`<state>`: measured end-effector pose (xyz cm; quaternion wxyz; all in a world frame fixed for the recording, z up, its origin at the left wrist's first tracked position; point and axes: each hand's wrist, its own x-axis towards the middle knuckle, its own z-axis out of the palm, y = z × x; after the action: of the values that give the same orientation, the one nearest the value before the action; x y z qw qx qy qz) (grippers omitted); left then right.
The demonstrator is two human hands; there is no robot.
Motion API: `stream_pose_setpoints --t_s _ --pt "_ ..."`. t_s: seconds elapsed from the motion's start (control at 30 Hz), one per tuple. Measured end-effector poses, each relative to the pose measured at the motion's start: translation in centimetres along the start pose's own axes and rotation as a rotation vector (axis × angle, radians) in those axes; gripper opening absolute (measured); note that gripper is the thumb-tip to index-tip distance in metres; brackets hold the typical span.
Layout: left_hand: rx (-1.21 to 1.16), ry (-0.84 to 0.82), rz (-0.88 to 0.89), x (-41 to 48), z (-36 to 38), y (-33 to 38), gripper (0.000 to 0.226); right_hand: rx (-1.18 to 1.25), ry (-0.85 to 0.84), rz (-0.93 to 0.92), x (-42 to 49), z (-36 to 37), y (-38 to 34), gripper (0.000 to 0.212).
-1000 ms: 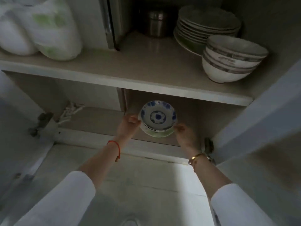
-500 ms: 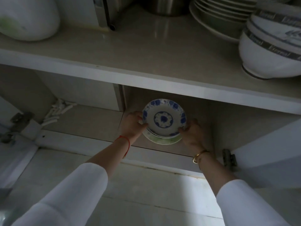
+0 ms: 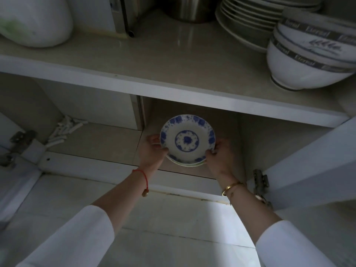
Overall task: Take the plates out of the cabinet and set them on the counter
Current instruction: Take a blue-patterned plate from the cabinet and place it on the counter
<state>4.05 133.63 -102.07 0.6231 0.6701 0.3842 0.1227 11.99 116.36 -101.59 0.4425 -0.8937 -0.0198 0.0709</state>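
A small stack of plates (image 3: 187, 140) sits low inside the open cabinet; the top one is white with blue flowers, and a pale green rim shows under it. My left hand (image 3: 152, 151) grips the stack's left edge and my right hand (image 3: 219, 155) grips its right edge. The stack is tilted toward me, just above the cabinet floor (image 3: 100, 139). The counter (image 3: 154, 60) runs above the cabinet opening.
On the counter stand a pile of plates (image 3: 248, 18), stacked white bowls (image 3: 308, 60), a steel pot (image 3: 188, 8) and a white bag (image 3: 32, 22). An open cabinet door (image 3: 316, 162) hangs at the right. White clips (image 3: 63, 130) lie in the left compartment.
The view has moved closer to the cabinet. Both hands have tightened on the stack's edges and the plates sit slightly higher and more tilted toward me.
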Motion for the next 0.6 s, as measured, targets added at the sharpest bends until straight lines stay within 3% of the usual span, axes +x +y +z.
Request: stream_pose_setpoints --t_s 0.17,0.33,0.6 --pt "-0.035 -0.091 0.049 -4.5 -3.6 1.3 0.039 0.065 -0.033 -0.032 -4.5 -1.5 -1.6 0.024" --pt "0.159 -0.087 0.070 -11.2 -8.4 6.4 0.040 0.292 -0.131 0.056 -10.7 -5.8 -5.8 0.041" --pt "0.141 -0.052 -0.122 -26.4 -15.5 18.8 0.061 0.284 -0.186 0.288 -23.1 -17.4 -15.9 0.045"
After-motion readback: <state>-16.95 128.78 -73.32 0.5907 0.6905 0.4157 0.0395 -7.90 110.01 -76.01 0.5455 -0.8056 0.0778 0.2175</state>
